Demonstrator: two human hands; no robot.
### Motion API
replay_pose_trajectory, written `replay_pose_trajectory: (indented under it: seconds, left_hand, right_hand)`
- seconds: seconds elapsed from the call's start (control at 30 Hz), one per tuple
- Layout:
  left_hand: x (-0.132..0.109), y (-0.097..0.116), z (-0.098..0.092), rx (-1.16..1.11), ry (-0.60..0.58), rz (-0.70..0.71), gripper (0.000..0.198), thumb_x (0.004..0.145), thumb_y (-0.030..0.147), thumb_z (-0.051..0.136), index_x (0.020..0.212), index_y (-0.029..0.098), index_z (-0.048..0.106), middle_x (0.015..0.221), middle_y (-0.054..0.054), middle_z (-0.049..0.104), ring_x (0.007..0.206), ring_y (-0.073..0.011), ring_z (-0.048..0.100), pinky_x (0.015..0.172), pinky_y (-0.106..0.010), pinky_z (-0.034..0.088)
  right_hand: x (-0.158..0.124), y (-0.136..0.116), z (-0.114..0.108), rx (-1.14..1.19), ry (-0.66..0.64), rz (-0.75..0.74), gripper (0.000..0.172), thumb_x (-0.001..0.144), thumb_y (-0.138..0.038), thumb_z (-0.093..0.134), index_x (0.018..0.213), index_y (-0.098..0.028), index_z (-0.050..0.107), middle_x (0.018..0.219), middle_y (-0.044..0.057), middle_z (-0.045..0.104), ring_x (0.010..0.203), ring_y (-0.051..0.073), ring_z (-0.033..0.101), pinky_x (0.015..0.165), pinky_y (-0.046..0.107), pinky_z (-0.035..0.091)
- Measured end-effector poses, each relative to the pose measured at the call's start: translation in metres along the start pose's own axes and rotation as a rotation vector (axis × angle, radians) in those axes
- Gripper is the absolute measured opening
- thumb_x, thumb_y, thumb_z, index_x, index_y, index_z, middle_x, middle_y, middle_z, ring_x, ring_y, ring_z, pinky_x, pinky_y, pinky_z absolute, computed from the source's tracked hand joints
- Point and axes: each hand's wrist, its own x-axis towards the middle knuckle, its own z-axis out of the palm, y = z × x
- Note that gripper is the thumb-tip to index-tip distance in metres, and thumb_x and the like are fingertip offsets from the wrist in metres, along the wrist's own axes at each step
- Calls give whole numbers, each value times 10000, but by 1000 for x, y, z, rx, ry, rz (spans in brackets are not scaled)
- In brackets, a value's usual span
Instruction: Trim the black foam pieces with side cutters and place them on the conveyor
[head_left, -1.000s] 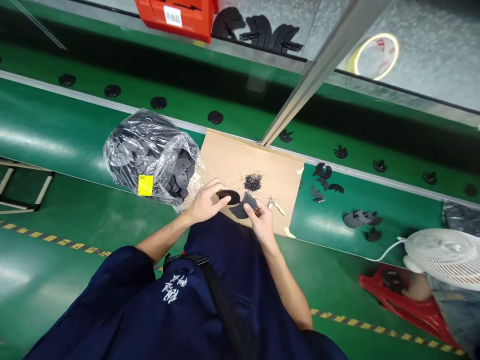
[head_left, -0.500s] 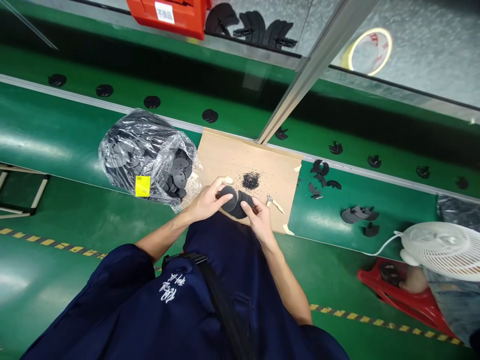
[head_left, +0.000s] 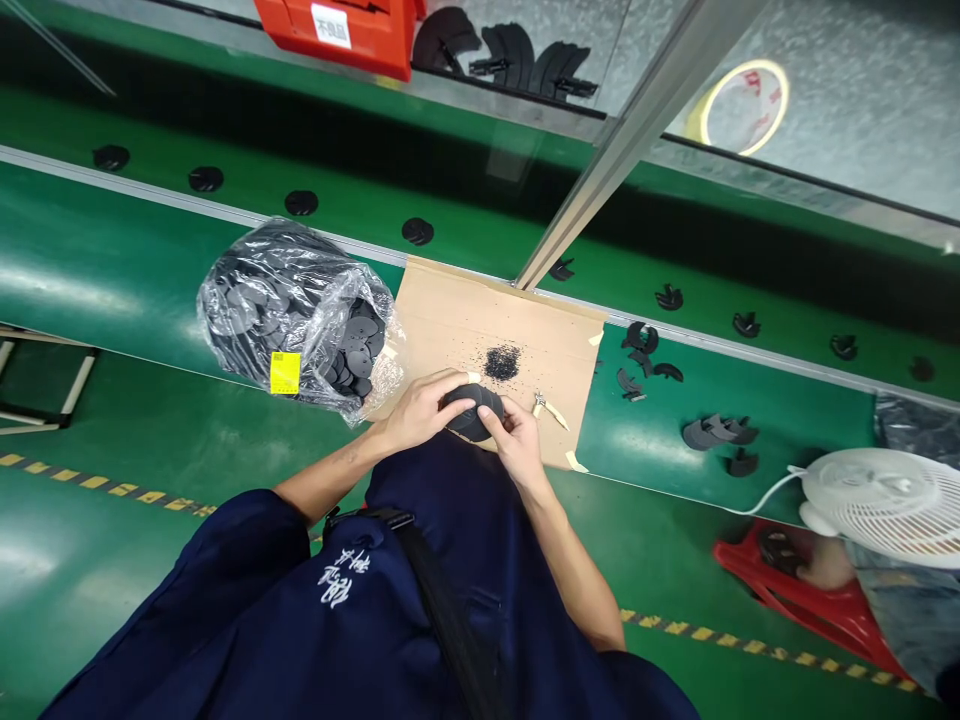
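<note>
Close to my body, over the near edge of a brown cardboard sheet (head_left: 450,300), my left hand (head_left: 424,408) and my right hand (head_left: 519,437) are closed on black curved plastic pieces (head_left: 474,412). The left grips a rounded disc and the right a curved piece, and the two overlap between my thumbs. Something pale wraps one left fingertip. Just beyond lies a heap of small black bits (head_left: 502,362). Nippers with pale handles (head_left: 551,409) rest on the cardboard beside my right hand.
A clear bag of black discs (head_left: 292,300) stands on the left. Loose black parts (head_left: 709,430) and a white fan (head_left: 885,500) are at right. Spaced black parts (head_left: 303,203) line the green belt. A metal post (head_left: 592,200) rises beyond the cardboard; a red bin (head_left: 337,35) sits above.
The two black pieces, earlier side by side with a gap at the top, now overlap in one rounded shape. My left hand has shifted slightly right, closer to my right hand.
</note>
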Motion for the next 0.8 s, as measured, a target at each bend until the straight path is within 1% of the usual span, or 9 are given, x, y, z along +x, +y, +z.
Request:
replay_pose_trajectory:
  seconds: [0.13,0.3,0.37,0.47,0.53,0.6,0.67,0.73,0.8]
  left_hand:
    - [1,1,5,4,19,43,223,991,275,609,1177,184,693,1094,-85,757,1013,-191,729,895,-297,592]
    - [0,0,16,24,124,34,200,999,299,597,1125,181,696,1050,-78,762,990,-183,734,889,-296,594]
    - [-1,0,20,41,162,28,203,1006,315,582,1102,180,698,1037,-77,767,979,-181,739,885,-295,597]
    - [-1,1,24,38,176,18,215,1011,333,568,1081,177,700,1031,-81,773,973,-183,747,884,-294,604]
    - [-1,2,24,-26,162,-28,230,1003,352,580,1089,173,697,1070,-91,773,1013,-193,748,916,-299,604]
    - [0,3,22,-149,121,-116,272,985,388,608,1124,168,687,1111,-97,767,1031,-201,749,913,-297,611]
    - [1,4,20,-304,55,-215,347,965,447,632,1159,163,672,1097,-92,766,962,-196,758,818,-275,628]
    - [3,4,18,-439,-1,-280,421,939,514,652,1161,158,670,1055,-82,766,870,-180,752,719,-250,625]
    - [4,5,17,-533,-25,-308,470,908,562,676,1139,153,679,1030,-79,763,832,-170,737,692,-244,617]
  right_hand:
    - [0,0,1,-31,25,-13,436,755,-618,791,804,-211,642,721,-26,563,668,135,519,603,264,473]
    - [0,-5,4,-53,26,-43,460,694,-607,835,760,-211,612,696,-40,514,647,123,466,595,257,445]
    - [-1,-7,5,-65,24,-51,445,708,-591,828,741,-212,598,677,-47,488,633,117,438,587,254,429]
    - [-2,-9,6,-96,43,-65,416,753,-561,795,712,-213,571,654,-53,455,615,111,402,574,250,402]
    - [-3,-9,6,-114,73,-74,413,775,-553,774,696,-214,552,644,-54,433,609,110,382,557,248,376]
    - [-3,-9,4,-116,115,-87,402,786,-550,764,707,-214,558,648,-52,436,613,113,382,554,248,366]
    - [-3,-9,2,-105,150,-108,379,795,-544,760,741,-212,587,668,-46,467,629,118,407,574,251,388]
    - [-3,-9,1,-104,167,-132,360,801,-541,761,779,-211,619,695,-37,505,653,126,442,598,256,418]
    - [-3,-9,0,-113,174,-153,351,807,-540,761,798,-212,637,711,-30,528,671,133,469,611,260,434]
